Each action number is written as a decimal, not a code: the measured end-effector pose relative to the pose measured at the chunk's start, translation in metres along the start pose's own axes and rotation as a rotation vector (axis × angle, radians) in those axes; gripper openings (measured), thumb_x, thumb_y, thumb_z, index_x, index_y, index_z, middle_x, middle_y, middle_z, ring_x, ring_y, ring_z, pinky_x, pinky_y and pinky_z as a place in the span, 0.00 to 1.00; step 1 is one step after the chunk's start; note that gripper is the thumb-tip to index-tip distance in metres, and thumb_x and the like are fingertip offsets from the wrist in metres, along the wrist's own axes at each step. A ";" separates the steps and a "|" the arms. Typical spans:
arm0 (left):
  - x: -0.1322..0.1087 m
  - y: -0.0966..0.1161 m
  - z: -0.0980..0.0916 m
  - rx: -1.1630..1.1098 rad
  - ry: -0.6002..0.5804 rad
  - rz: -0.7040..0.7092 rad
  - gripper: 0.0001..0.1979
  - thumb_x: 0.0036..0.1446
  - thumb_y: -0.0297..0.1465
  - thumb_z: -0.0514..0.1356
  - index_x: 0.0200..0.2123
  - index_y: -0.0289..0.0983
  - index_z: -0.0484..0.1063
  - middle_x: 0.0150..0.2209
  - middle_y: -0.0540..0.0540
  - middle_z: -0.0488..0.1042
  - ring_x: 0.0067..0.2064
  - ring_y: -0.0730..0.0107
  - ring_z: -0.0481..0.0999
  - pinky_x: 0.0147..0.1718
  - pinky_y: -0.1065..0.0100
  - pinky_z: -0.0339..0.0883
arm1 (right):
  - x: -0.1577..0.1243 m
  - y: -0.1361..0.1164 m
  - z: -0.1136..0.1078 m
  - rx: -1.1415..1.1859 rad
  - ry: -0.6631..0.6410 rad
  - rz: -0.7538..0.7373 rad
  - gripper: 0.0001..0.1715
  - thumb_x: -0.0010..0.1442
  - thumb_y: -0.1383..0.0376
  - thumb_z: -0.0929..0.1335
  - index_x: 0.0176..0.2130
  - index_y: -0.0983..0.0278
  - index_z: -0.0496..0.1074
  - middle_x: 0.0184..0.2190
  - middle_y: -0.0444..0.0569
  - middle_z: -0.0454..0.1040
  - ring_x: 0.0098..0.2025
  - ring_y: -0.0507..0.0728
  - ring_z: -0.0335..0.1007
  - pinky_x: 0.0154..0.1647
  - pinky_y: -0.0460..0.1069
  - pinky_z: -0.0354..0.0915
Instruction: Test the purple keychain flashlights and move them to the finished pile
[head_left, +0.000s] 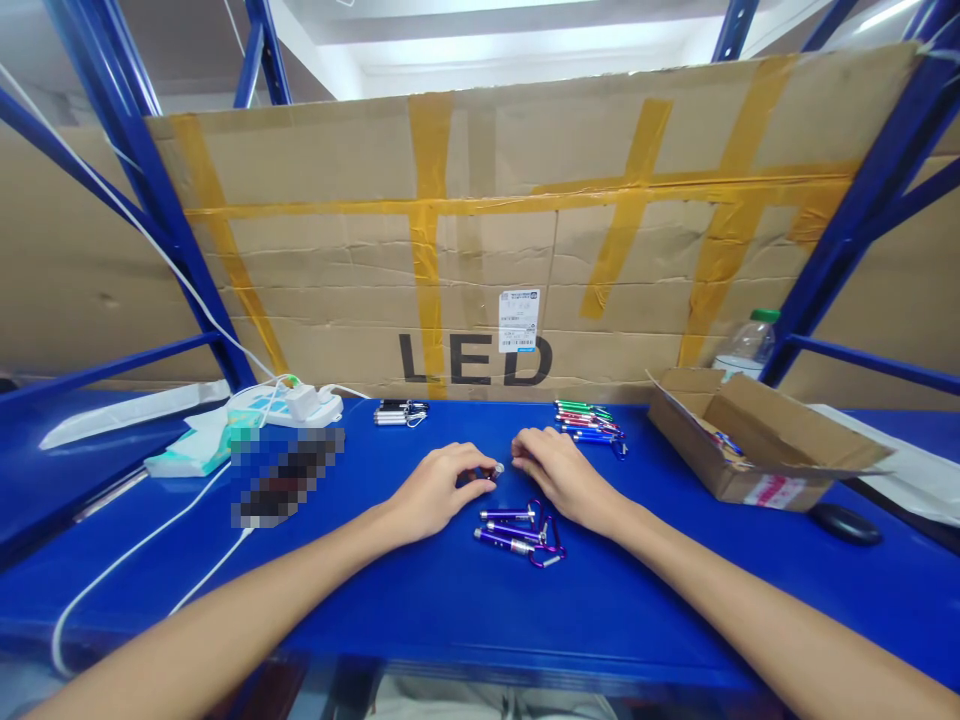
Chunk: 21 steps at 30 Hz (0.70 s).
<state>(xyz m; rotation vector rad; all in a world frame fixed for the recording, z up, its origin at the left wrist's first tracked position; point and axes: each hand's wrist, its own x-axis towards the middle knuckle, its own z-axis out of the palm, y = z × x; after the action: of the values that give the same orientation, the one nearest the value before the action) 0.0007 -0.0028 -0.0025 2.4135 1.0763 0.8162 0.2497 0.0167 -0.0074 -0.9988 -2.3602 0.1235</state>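
Note:
My left hand point(439, 487) rests on the blue table point(420, 610) with its fingers curled round a small keychain flashlight point(491, 470), whose silver tip pokes out to the right. My right hand point(559, 470) lies just right of that tip, fingers bent and pinched close to it; what they hold is hidden. Just in front of both hands lies a small pile of purple keychain flashlights point(517, 530) with carabiner clips.
Farther back lie black flashlights point(401, 411) and a mixed coloured bunch point(591, 420). An open cardboard box point(757, 440) and a water bottle point(746, 345) stand at the right, a power strip point(289, 405) and tissue pack point(191, 450) at the left. A taped cardboard wall closes the back.

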 end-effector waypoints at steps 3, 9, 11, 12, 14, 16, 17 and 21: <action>0.000 0.000 0.001 -0.024 -0.007 -0.035 0.09 0.68 0.30 0.67 0.50 0.38 0.83 0.43 0.46 0.82 0.44 0.64 0.78 0.45 0.65 0.68 | 0.001 -0.011 -0.004 0.286 0.117 0.020 0.05 0.75 0.65 0.67 0.42 0.59 0.70 0.39 0.46 0.78 0.41 0.58 0.71 0.45 0.53 0.65; 0.000 -0.002 0.002 -0.088 -0.006 -0.056 0.09 0.68 0.31 0.67 0.49 0.39 0.83 0.42 0.47 0.81 0.40 0.66 0.77 0.42 0.67 0.68 | -0.003 -0.022 -0.008 0.398 0.140 -0.073 0.05 0.74 0.63 0.69 0.43 0.59 0.76 0.41 0.47 0.82 0.44 0.59 0.75 0.47 0.54 0.69; 0.000 -0.001 0.002 -0.075 -0.007 -0.042 0.09 0.68 0.32 0.66 0.49 0.39 0.83 0.41 0.47 0.80 0.40 0.66 0.77 0.42 0.67 0.68 | -0.005 -0.021 -0.009 0.336 0.138 -0.124 0.07 0.75 0.62 0.68 0.44 0.59 0.76 0.43 0.49 0.82 0.46 0.60 0.75 0.50 0.55 0.69; 0.000 -0.001 0.001 -0.058 -0.007 -0.032 0.09 0.69 0.33 0.66 0.49 0.39 0.82 0.40 0.47 0.80 0.40 0.65 0.77 0.42 0.66 0.68 | -0.005 -0.021 -0.009 0.307 0.131 -0.143 0.08 0.76 0.62 0.67 0.44 0.59 0.76 0.43 0.50 0.82 0.46 0.60 0.75 0.50 0.56 0.69; -0.001 0.000 0.001 -0.011 -0.010 -0.008 0.09 0.69 0.33 0.65 0.49 0.38 0.82 0.41 0.46 0.80 0.42 0.63 0.78 0.44 0.65 0.68 | -0.005 -0.020 -0.010 0.255 0.113 -0.161 0.10 0.78 0.62 0.65 0.45 0.59 0.76 0.44 0.50 0.81 0.47 0.60 0.74 0.51 0.56 0.69; -0.002 0.001 0.001 0.038 -0.016 0.019 0.09 0.71 0.34 0.64 0.50 0.38 0.81 0.43 0.45 0.81 0.45 0.61 0.77 0.47 0.63 0.68 | -0.005 -0.020 -0.010 0.223 0.103 -0.157 0.11 0.78 0.61 0.65 0.45 0.59 0.75 0.44 0.51 0.81 0.46 0.60 0.73 0.50 0.55 0.68; -0.002 0.002 0.000 0.056 -0.019 0.034 0.09 0.72 0.34 0.64 0.50 0.38 0.81 0.44 0.45 0.81 0.46 0.60 0.77 0.48 0.62 0.68 | -0.005 -0.020 -0.010 0.219 0.102 -0.150 0.11 0.78 0.61 0.65 0.44 0.59 0.75 0.43 0.50 0.80 0.46 0.60 0.72 0.49 0.55 0.68; -0.003 0.003 -0.001 0.080 -0.021 0.072 0.11 0.72 0.34 0.63 0.53 0.38 0.81 0.47 0.44 0.82 0.49 0.58 0.77 0.51 0.60 0.68 | -0.006 -0.021 -0.011 0.218 0.094 -0.150 0.10 0.78 0.62 0.65 0.43 0.60 0.74 0.43 0.50 0.79 0.46 0.60 0.71 0.49 0.54 0.68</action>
<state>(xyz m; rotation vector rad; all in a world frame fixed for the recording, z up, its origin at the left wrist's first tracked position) -0.0001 -0.0068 -0.0014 2.5349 1.0385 0.7825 0.2455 -0.0041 0.0056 -0.7062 -2.2694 0.2645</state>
